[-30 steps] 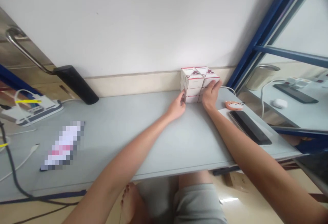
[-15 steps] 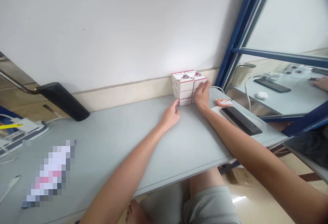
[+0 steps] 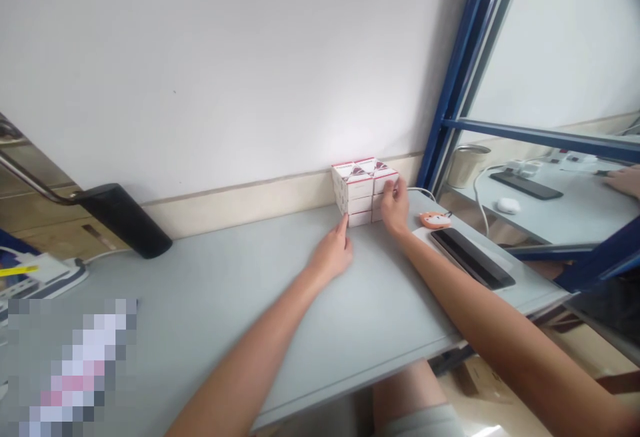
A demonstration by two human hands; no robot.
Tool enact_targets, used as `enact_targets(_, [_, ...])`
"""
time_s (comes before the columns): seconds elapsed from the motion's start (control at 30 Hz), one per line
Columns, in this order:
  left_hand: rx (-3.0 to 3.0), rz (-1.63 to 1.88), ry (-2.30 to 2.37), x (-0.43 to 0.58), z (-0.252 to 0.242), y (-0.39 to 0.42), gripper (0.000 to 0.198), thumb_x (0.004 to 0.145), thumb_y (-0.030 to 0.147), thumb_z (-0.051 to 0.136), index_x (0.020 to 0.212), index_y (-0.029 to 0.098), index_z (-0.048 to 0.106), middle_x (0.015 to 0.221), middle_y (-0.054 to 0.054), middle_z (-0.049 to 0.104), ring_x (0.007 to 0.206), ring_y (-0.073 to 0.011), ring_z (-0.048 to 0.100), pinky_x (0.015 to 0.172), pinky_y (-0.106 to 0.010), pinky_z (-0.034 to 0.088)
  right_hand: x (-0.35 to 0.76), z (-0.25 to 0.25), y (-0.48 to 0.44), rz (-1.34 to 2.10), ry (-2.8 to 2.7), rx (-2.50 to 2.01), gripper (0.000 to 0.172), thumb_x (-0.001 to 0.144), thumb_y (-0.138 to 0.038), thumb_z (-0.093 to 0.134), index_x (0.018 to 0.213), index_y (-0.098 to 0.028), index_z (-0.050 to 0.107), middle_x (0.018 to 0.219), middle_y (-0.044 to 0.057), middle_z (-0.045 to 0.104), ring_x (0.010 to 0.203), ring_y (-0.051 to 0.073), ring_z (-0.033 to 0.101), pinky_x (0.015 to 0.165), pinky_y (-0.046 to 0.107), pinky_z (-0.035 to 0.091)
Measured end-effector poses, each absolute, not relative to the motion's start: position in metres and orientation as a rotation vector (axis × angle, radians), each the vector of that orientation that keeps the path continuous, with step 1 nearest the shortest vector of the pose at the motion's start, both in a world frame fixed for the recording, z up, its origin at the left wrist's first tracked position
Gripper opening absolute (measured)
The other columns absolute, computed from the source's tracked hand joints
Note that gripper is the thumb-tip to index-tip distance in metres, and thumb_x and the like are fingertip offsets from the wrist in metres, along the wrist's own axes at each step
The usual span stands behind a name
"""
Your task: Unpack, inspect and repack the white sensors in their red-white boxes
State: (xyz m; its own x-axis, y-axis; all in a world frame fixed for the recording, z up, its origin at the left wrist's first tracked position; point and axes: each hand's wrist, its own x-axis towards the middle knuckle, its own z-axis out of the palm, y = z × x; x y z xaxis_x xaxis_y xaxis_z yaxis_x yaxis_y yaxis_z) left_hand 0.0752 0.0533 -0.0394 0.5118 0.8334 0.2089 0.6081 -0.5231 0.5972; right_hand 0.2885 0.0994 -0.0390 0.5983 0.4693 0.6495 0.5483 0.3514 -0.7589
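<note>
A stack of small white boxes with red edges (image 3: 359,190) stands on the grey table (image 3: 240,290), close to the wall. The boxes lie in layers, side by side. At the stack's lower left corner is my left hand (image 3: 333,250), its index finger extended to touch the boxes and its other fingers curled loosely, holding nothing. My right hand (image 3: 395,209) rests against the right front of the stack, fingers bent and spread a little on the boxes without lifting them. The far side of the stack is hidden.
Right of the stack lie an orange and white object (image 3: 435,220) and a dark phone (image 3: 473,258). A black cylinder (image 3: 125,220) leans at the left, near a power strip (image 3: 45,277). A blue-framed glass panel (image 3: 530,131) borders the right side.
The whole view has shifted, so the scene sits lower in the picture. My left index finger is now straighter against the lower left corner of the stack. My right hand remains at the right side.
</note>
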Motion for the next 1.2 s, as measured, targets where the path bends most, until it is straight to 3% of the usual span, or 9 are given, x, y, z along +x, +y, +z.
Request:
enact_targets(0.13, [2.316, 0.665, 1.174, 0.075, -0.04, 0.054, 0.074, 0.098, 0.021, 0.045, 0.17, 0.016, 0.025, 0.16, -0.019, 0.053, 0.134, -0.0333, 0.062, 0.11, -0.043, 0.048, 0.29, -0.038, 0.097, -0.031, -1.013, -1.288, 0.063, 0.105, -0.068, 0.037, 0.139, -0.021, 0.059, 0.122, 0.014, 0.074, 0.098, 0.027, 0.067, 0.097, 0.044, 0.052])
enact_targets(0.27, [2.319, 0.657, 1.179, 0.075, -0.039, 0.053, 0.075, 0.098, 0.021, 0.046, 0.17, 0.016, 0.024, 0.159, -0.019, 0.055, 0.133, -0.0335, 0.063, 0.109, -0.043, 0.049, 0.288, -0.036, 0.098, -0.065, -1.007, -1.361, 0.055, 0.107, -0.061, 0.033, 0.139, -0.022, 0.056, 0.13, 0.017, 0.068, 0.115, 0.031, 0.065, 0.104, 0.051, 0.051])
enact_targets(0.37, [2.312, 0.659, 1.187, 0.075, -0.037, 0.052, 0.076, 0.097, 0.021, 0.046, 0.17, 0.015, 0.026, 0.156, -0.02, 0.058, 0.13, -0.0344, 0.064, 0.106, -0.044, 0.051, 0.284, -0.026, 0.093, -0.212, -0.968, -1.359, 0.059, 0.105, -0.05, 0.04, 0.154, -0.018, 0.042, 0.158, 0.023, 0.042, 0.15, 0.034, 0.04, 0.119, 0.059, 0.038])
enact_targets(0.43, [2.299, 0.675, 1.188, 0.075, -0.037, 0.052, 0.076, 0.096, 0.019, 0.047, 0.169, 0.017, 0.027, 0.154, -0.018, 0.06, 0.128, -0.033, 0.066, 0.106, -0.042, 0.052, 0.28, -0.017, 0.086, -0.358, -1.033, -1.327, 0.065, 0.102, -0.043, 0.047, 0.161, -0.02, 0.033, 0.165, 0.022, 0.031, 0.158, 0.034, 0.028, 0.124, 0.061, 0.032])
enact_targets(0.57, [2.273, 0.72, 1.165, 0.076, -0.039, 0.053, 0.075, 0.095, 0.016, 0.048, 0.168, 0.02, 0.031, 0.153, -0.017, 0.061, 0.13, -0.0318, 0.066, 0.108, -0.042, 0.051, 0.264, -0.001, 0.069, -0.558, -1.418, -1.27, 0.053, 0.101, -0.036, 0.049, 0.154, -0.031, 0.049, 0.162, 0.012, 0.044, 0.158, 0.034, 0.034, 0.126, 0.063, 0.03])
enact_targets(0.67, [2.262, 0.75, 1.147, 0.076, -0.041, 0.055, 0.075, 0.094, 0.013, 0.048, 0.168, 0.021, 0.033, 0.152, -0.016, 0.062, 0.132, -0.031, 0.065, 0.111, -0.042, 0.049, 0.252, 0.0, 0.063, -0.587, -1.623, -1.276, 0.049, 0.098, -0.034, 0.055, 0.147, -0.031, 0.058, 0.162, 0.007, 0.049, 0.16, 0.034, 0.031, 0.13, 0.063, 0.024])
enact_targets(0.83, [2.251, 0.769, 1.143, 0.077, -0.043, 0.056, 0.075, 0.094, 0.01, 0.046, 0.167, 0.02, 0.035, 0.149, -0.016, 0.064, 0.131, -0.0307, 0.066, 0.112, -0.042, 0.049, 0.246, -0.006, 0.067, -0.551, -1.695, -1.299, 0.053, 0.093, -0.027, 0.062, 0.146, -0.027, 0.058, 0.156, 0.007, 0.057, 0.159, 0.033, 0.035, 0.132, 0.059, 0.022])
enact_targets(1.07, [2.245, 0.726, 1.173, 0.078, -0.043, 0.052, 0.078, 0.093, 0.015, 0.051, 0.168, 0.019, 0.031, 0.15, -0.019, 0.062, 0.131, -0.035, 0.065, 0.109, -0.043, 0.05, 0.25, -0.01, 0.072, -0.516, -1.691, -1.287, 0.049, 0.096, -0.022, 0.062, 0.144, -0.031, 0.06, 0.151, 0.005, 0.063, 0.154, 0.029, 0.043, 0.131, 0.058, 0.025])
enact_targets(1.2, [2.012, 0.841, 1.088, 0.079, -0.044, 0.054, 0.08, 0.086, 0.012, 0.061, 0.164, 0.019, 0.042, 0.151, -0.02, 0.061, 0.134, -0.0393, 0.062, 0.115, -0.051, 0.044, 0.254, -0.011, 0.074, -0.502, -1.685, -1.265, 0.045, 0.097, -0.021, 0.063, 0.141, -0.031, 0.064, 0.148, 0.004, 0.065, 0.151, 0.027, 0.048, 0.13, 0.056, 0.027])
